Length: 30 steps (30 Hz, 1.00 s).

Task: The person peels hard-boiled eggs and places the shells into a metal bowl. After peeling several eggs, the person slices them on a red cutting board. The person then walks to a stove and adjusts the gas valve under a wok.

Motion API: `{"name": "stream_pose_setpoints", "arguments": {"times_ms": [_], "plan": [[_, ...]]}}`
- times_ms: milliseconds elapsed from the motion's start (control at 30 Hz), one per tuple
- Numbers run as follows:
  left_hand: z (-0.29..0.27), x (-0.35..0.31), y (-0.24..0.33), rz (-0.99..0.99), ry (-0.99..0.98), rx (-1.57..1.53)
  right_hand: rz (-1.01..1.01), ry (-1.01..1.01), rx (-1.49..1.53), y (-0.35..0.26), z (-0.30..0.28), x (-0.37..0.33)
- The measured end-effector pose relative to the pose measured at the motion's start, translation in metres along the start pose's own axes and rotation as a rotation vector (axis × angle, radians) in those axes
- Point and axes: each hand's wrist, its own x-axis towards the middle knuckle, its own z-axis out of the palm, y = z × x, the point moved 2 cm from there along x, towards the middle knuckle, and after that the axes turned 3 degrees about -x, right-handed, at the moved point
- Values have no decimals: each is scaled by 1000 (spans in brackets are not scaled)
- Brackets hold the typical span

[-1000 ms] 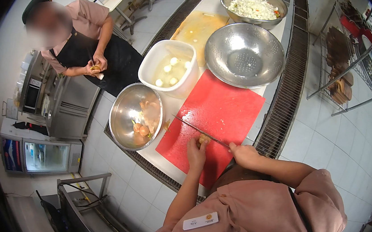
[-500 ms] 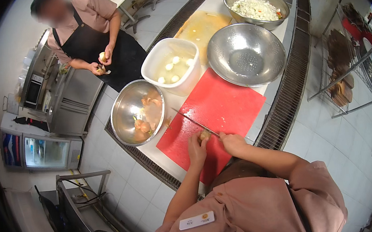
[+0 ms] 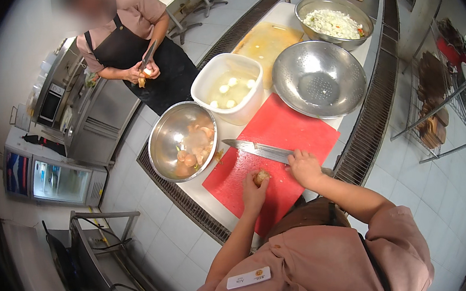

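Observation:
On the red cutting board (image 3: 293,128), my left hand (image 3: 255,193) has its fingers closed round a small brown-skinned onion (image 3: 262,177). My right hand (image 3: 304,169) is over the handle of a large kitchen knife (image 3: 264,151), fingers curled at the heel of the blade. The blade lies nearly flat across the board, its tip toward the steel bowl (image 3: 158,152), apart from the onion. That bowl, at the left, holds onions with skins on. Behind the board, a white plastic tub (image 3: 251,105) has several peeled white onions in liquid.
An upturned-rim steel colander (image 3: 317,84) stands at the board's far right. Beyond it is a steel bowl of chopped white pieces (image 3: 336,23). A yellowish cutting board (image 3: 262,39) lies behind the tub. Across the table, a co-worker (image 3: 130,43) holds a knife and an onion.
The knife has tipped from edge-down beside the onion to nearly flat, farther from my left hand. The co-worker's knife has come into sight. The whole view has shifted slightly.

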Motion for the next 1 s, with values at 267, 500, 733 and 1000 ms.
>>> {"name": "stream_pose_setpoints", "arguments": {"times_ms": [267,500,733,1000], "plan": [[-12,-7,18,20,57,51,-16,-155,615,-56,43,33],[-56,0,47,-73,228,-290,-83,-56,877,-92,-11,54],[-130,26,90,-20,197,-672,-217,106,936,-134,-68,107],[-187,51,108,-41,315,-780,-508,82,932,-189,-88,127]]}}
